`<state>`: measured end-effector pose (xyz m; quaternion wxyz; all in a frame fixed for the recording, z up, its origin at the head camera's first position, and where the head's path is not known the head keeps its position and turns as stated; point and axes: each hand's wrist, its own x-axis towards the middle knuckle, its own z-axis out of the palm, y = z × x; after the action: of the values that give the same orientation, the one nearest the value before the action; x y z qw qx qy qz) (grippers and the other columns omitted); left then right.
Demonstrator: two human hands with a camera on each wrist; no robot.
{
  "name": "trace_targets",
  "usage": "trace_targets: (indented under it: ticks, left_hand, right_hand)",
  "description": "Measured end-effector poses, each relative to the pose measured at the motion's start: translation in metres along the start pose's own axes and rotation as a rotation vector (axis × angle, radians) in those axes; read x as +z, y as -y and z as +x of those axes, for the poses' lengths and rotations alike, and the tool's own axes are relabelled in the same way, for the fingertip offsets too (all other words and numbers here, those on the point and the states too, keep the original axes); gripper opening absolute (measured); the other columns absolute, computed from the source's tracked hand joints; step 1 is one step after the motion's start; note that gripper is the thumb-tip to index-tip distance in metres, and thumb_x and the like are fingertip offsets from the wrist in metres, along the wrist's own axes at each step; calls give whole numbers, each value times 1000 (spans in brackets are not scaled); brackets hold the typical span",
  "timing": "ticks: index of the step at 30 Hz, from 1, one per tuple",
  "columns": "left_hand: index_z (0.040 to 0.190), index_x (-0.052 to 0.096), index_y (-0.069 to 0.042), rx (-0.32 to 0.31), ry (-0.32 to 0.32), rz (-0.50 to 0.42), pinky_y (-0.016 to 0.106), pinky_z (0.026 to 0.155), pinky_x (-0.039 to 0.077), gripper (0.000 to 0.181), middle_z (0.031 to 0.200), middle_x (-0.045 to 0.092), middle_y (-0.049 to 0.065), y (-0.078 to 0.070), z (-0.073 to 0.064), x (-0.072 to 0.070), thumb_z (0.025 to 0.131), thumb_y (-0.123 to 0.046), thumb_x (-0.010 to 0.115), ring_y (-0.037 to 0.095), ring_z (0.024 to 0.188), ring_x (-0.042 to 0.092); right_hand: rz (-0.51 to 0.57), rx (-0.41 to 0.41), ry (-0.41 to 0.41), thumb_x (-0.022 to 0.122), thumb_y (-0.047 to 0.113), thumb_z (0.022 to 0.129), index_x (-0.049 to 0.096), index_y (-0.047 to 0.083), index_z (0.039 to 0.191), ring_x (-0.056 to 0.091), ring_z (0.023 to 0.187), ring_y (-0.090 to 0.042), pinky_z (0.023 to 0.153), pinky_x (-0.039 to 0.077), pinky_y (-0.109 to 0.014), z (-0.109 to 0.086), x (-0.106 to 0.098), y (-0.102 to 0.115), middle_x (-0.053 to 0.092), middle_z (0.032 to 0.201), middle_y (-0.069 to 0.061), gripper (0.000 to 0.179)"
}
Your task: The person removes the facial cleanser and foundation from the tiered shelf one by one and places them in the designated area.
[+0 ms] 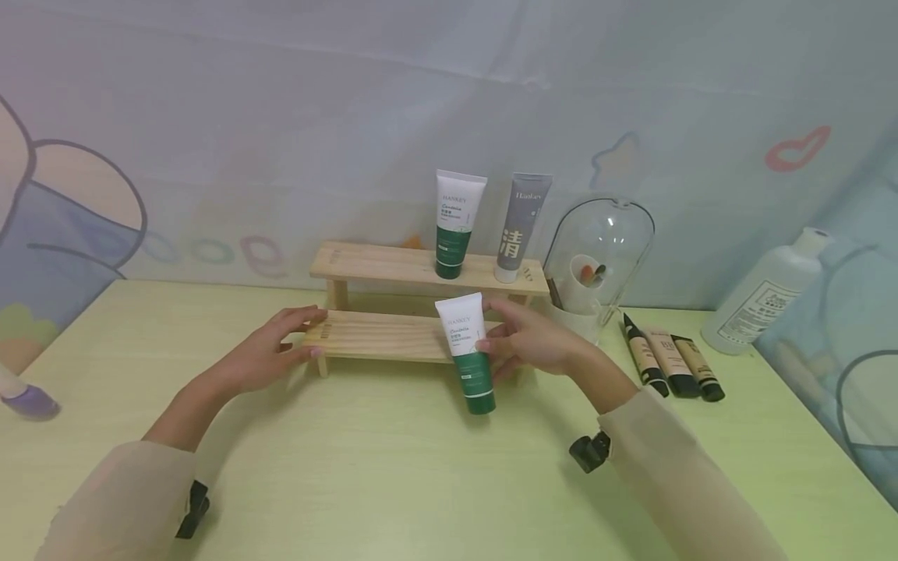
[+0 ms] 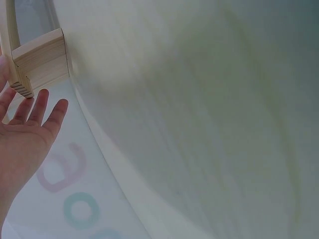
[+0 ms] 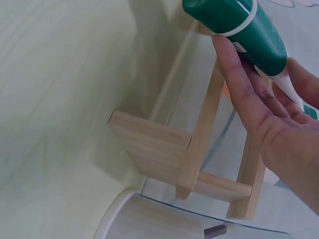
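A two-tier wooden display stand (image 1: 386, 335) stands against the backdrop. At the left end of its lower shelf, my left hand (image 1: 270, 351) holds the board between thumb and fingers; the other fingers (image 2: 56, 117) extend loosely beside it. My right hand (image 1: 533, 339) grips a white and green cosmetic tube (image 1: 466, 354), tilted cap down, in front of the lower shelf's right part. In the right wrist view its green lower part (image 3: 259, 45) lies against the fingers. On the upper shelf stand a matching white-green tube (image 1: 459, 222) and a grey tube (image 1: 522, 226).
Right of the stand, a clear dome (image 1: 617, 226) covers a white holder with brushes. Several small makeup tubes (image 1: 669, 362) lie on the table (image 1: 393, 483), near a leaning white bottle (image 1: 765, 296). A purple-tipped object (image 1: 31, 401) is at the far left.
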<state>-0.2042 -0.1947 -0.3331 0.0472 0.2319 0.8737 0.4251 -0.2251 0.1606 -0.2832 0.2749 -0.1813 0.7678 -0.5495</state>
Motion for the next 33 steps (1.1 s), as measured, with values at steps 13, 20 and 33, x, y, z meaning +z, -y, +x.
trace_targets:
  ticks: [13, 20, 33]
  left_hand:
    - [139, 31, 2, -4, 0, 0, 62, 98, 25, 54, 142, 21, 24, 1, -1, 0, 93, -18, 54, 44, 126, 26]
    - [139, 30, 3, 5, 3, -6, 62, 97, 26, 55, 141, 21, 25, 0, -1, 0, 93, -17, 54, 44, 125, 26]
    - [139, 29, 3, 3, 1, -1, 62, 98, 26, 56, 141, 22, 25, -1, -1, 0, 93, -18, 54, 44, 126, 26]
  right_hand:
    - [17, 58, 8, 49, -3, 91, 29, 6, 131, 57, 94, -30, 71, 53, -49, -21, -12, -17, 49, 115, -24, 45]
    - [13, 81, -2, 49, -2, 92, 29, 5, 130, 59, 86, -28, 70, 53, -49, -34, -21, -28, 51, 111, -23, 44]
    - [25, 127, -48, 52, 3, 91, 22, 7, 132, 58, 83, -29, 70, 53, -48, -56, -38, -42, 50, 106, -22, 51]
